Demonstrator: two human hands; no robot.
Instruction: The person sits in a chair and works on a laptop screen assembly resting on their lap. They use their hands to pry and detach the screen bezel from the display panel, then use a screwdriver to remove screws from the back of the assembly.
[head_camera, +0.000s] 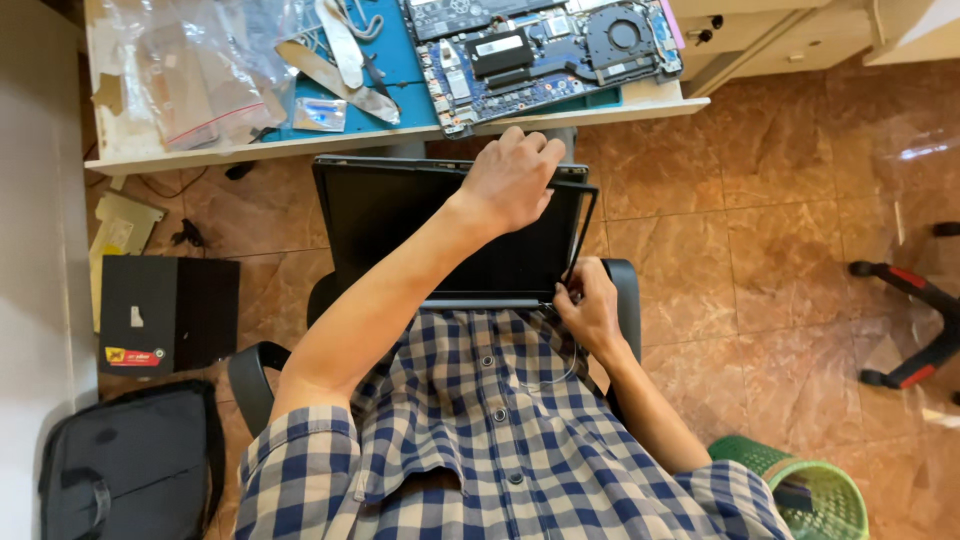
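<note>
Your left hand (512, 180) reaches forward and curls its fingers over the far top edge of the flat black rectangular laptop screen panel (420, 235), which stands on your lap and leans against the table edge at 12 o'clock from your torso. Your right hand (590, 305) sits at 5 o'clock of the panel, at its lower right corner, with the fingertips pinched together on the thin black plastic bezel strip (583, 225), which stands peeled away from the panel's right side. Both hands are closed on these parts. At 12 o'clock of the panel, the white-topped work table (130, 150) carries a blue work mat (410, 60) with the opened laptop base and its exposed circuit board and round fan (550, 50); crumpled clear plastic bags (190, 70) lie at 10 o'clock. On the tiled floor, a black cardboard box (165, 312) lies at 9 o'clock, a black fabric bag (130, 465) at 8 o'clock, and a green mesh waste basket (810, 490) at 4 o'clock.
</note>
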